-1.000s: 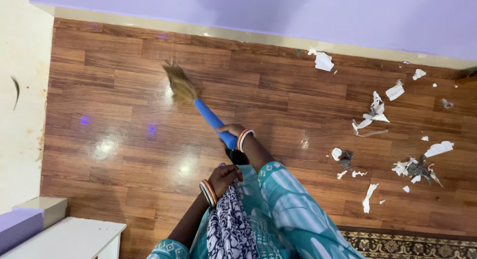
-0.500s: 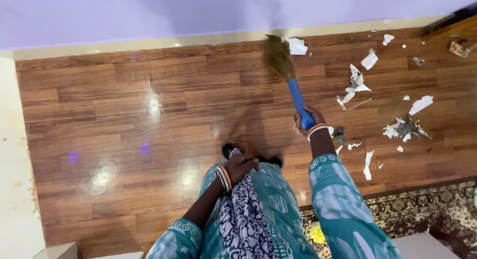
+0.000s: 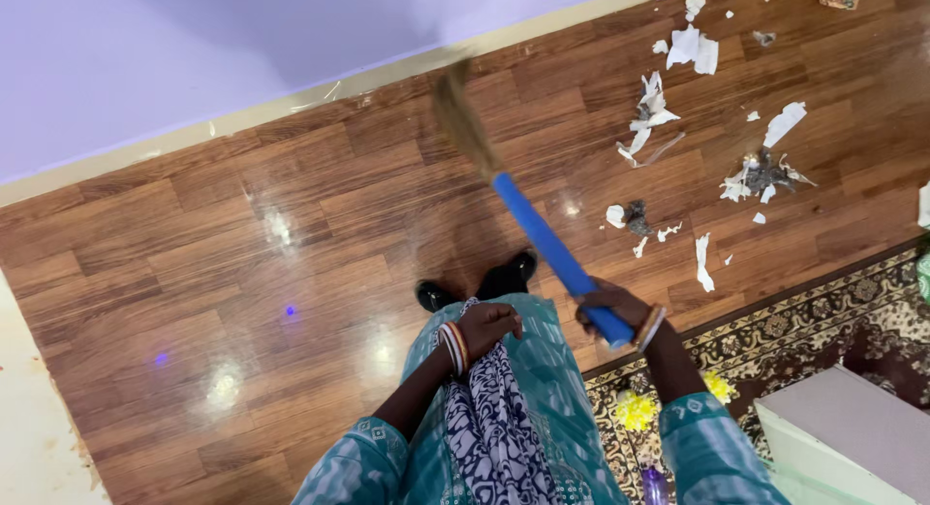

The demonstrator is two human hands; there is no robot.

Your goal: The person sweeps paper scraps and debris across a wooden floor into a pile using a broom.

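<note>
On the wooden floor [image 3: 242, 263] ahead of me, torn paper scraps [image 3: 668, 108] lie scattered to the right, near the patterned rug [image 3: 852, 311] and a white box [image 3: 852, 437]. My right hand [image 3: 612, 306] is clamped around the broom [image 3: 533, 224] at its blue handle; the straw head, blurred, is near the lilac wall [image 3: 194, 50]. My left hand [image 3: 487, 326] grips my dark patterned scarf [image 3: 489, 418] against my waist.
</note>
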